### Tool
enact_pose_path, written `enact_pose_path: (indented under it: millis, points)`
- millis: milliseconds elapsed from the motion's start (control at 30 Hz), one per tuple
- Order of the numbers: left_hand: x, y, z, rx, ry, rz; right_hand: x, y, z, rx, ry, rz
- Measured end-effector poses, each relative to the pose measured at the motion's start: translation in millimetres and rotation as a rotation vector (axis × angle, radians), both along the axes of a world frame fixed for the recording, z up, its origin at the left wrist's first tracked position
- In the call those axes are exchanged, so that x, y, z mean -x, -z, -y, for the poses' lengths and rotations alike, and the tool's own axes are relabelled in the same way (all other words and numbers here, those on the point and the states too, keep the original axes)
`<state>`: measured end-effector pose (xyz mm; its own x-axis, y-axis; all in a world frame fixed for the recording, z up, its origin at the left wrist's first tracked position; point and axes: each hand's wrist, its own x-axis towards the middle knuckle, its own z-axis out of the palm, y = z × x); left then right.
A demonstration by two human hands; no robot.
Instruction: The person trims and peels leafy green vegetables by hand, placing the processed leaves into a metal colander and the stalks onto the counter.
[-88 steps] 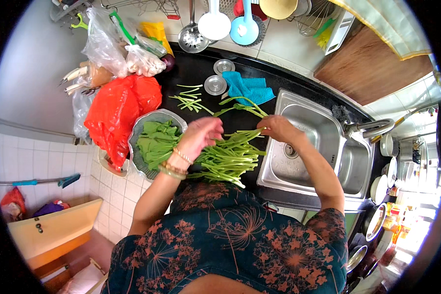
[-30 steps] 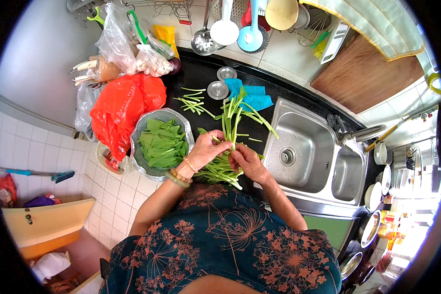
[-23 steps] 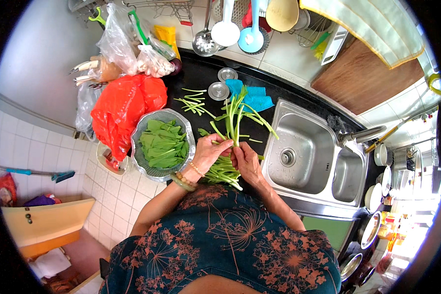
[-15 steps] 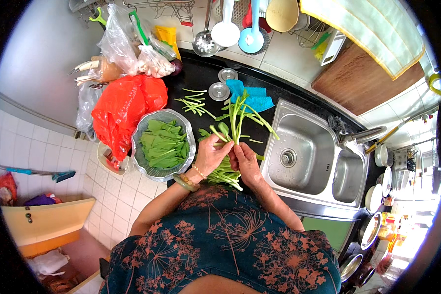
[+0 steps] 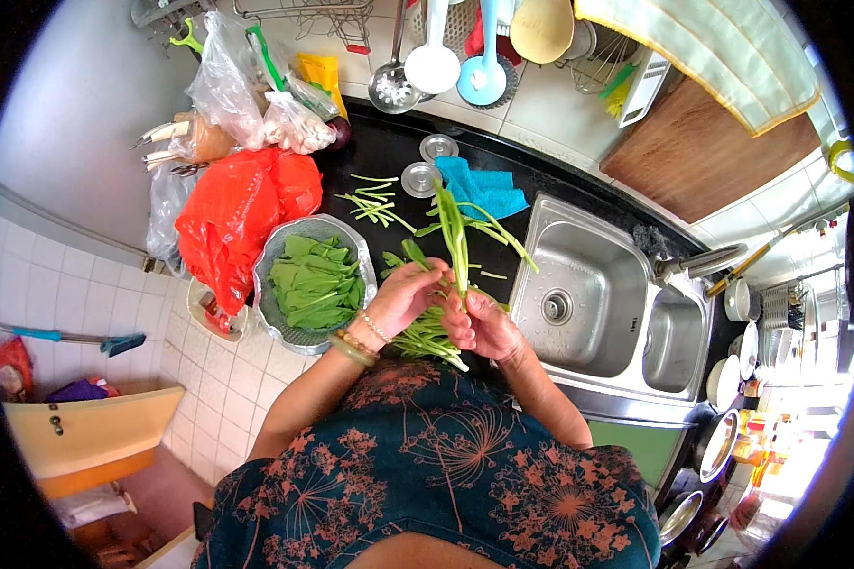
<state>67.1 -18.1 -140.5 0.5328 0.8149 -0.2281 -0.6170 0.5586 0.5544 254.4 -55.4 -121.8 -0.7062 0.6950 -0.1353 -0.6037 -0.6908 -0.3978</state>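
Observation:
In front of my body, my right hand (image 5: 489, 325) pinches the lower end of a leafy green stalk (image 5: 454, 232), which points up and away. My left hand (image 5: 400, 302) is beside it, fingers curled close to the stalk, with a green leaf (image 5: 414, 253) sticking out above them. Beneath both hands lies a pile of leafy green stems (image 5: 432, 339), partly hidden by the hands. To the left, a clear ribbed bowl (image 5: 363, 268) holds plucked green leaves (image 5: 313, 280). Bare cut stems (image 5: 375, 207) lie scattered on the black counter (image 5: 370, 156).
A steel double sink (image 5: 588, 284) with a faucet (image 5: 707, 258) is at the right. Behind the hands lie a blue cloth (image 5: 484, 190) and two round metal lids (image 5: 420, 179). A red plastic bag (image 5: 247, 199) stands beyond the bowl. Ladles (image 5: 434, 66) hang on the wall.
My hands have moved slightly apart, the left one turning its palm side more open to view. The upright stalks now look narrower and bunched together. The leaf by my left hand has shifted left.

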Motion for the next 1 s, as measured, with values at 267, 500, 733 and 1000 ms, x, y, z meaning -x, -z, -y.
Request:
enact_pose_path:
  millis: [267,500,733,1000]
  points:
    - [-4,-11,-2,-0.122,0.073,-0.099,-10,2,-9,0.003,-0.163,-0.052]
    - [-1,-15,-2,-0.152,0.071,-0.169,-16,7,-11,-0.034,-0.074,0.355]
    - [-8,-15,-1,-0.387,-0.172,-0.72,5,12,-5,-0.364,0.306,0.79]
    - [-7,-17,0,-0.698,-0.172,-1.161,11,23,-13,-0.597,0.254,1.152]
